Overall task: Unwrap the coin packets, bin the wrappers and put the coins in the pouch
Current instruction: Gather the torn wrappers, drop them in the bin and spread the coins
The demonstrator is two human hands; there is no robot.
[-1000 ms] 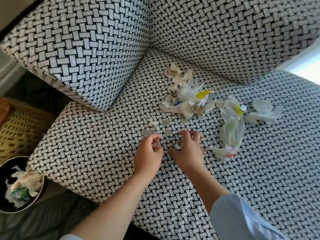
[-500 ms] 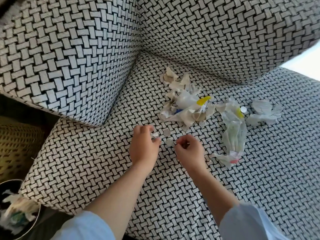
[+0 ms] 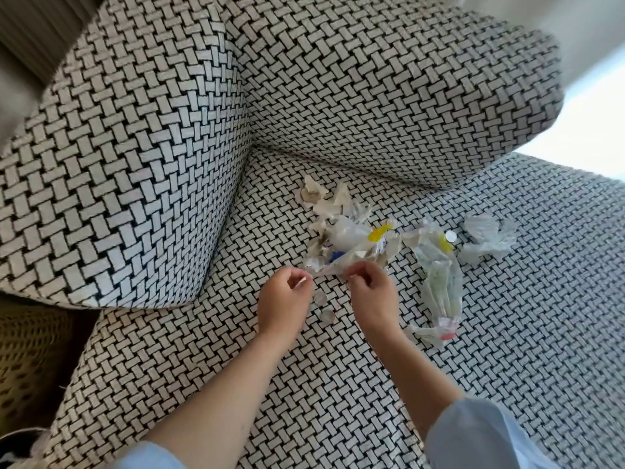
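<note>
Two loose coins (image 3: 320, 297) (image 3: 328, 315) lie on the woven sofa seat (image 3: 236, 367) between my hands. My left hand (image 3: 285, 301) has its fingers curled and pinches something small and pale, probably coins. My right hand (image 3: 370, 294) pinches a small bit at the lower edge of the wrapper pile (image 3: 345, 231), which looks like a paper scrap. A clear plastic pouch (image 3: 439, 286) with a red end lies to the right. Another coin (image 3: 450, 236) sits by its top.
A crumpled white wrapper (image 3: 487, 238) lies at the far right. The sofa's arm cushion (image 3: 128, 184) and back cushion (image 3: 389, 96) wall in the seat corner. A woven basket (image 3: 30, 360) stands on the floor at left. The bin's rim (image 3: 17, 441) shows at the bottom-left corner.
Both hands moved away from me towards the wrapper pile. Fewer loose coins lie on the seat than a second ago. The view tilted up, so the bin has nearly left the frame.
</note>
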